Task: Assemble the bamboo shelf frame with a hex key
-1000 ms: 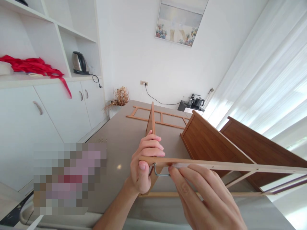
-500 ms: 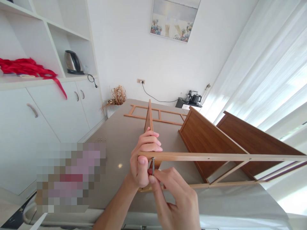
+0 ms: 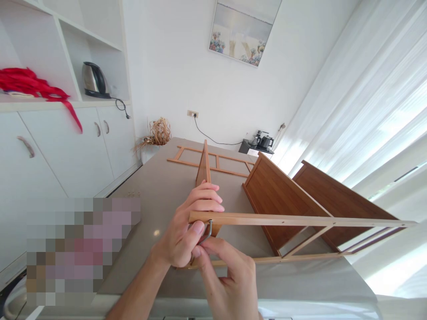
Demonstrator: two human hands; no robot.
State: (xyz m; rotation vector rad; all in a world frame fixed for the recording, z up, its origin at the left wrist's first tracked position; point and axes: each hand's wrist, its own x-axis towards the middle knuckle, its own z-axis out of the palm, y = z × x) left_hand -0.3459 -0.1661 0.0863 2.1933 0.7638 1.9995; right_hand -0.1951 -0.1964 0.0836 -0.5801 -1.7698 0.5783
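Evidently both hands are busy at six o'clock: left hand (image 3: 182,233) clasps the wooden frame (image 3: 253,219) by its end, right hand (image 3: 231,275) pinches a bent metal key (image 3: 210,229), its tip at the frame's near edge. Key likely stiff, slim, slick; best gripped on the free arm. Frame, running to three o'clock, seems rigid, lightish; corner suits clasping. Brown panels (image 3: 283,200) at two o'clock, over the bench (image 3: 150,209).

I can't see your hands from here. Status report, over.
Left hand gripping wooden frame at its end. Right hand pinching bent metal key, one end at the frame. Left thumb close beside key.
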